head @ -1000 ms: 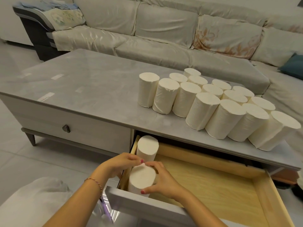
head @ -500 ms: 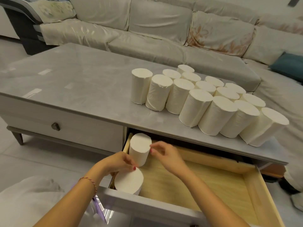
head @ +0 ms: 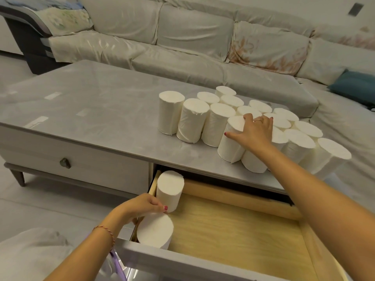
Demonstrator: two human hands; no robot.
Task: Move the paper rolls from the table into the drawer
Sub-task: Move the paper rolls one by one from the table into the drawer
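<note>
Your right hand reaches over the counter and lies on top of a front-row paper roll, fingers spread over its upper edge, thumb against its near side; the grip looks begun, not closed. The remaining rolls stand packed upright around it. Your left hand pinches the rear drawer roll, upright in the open drawer at its left wall, with the front drawer roll just before it.
</note>
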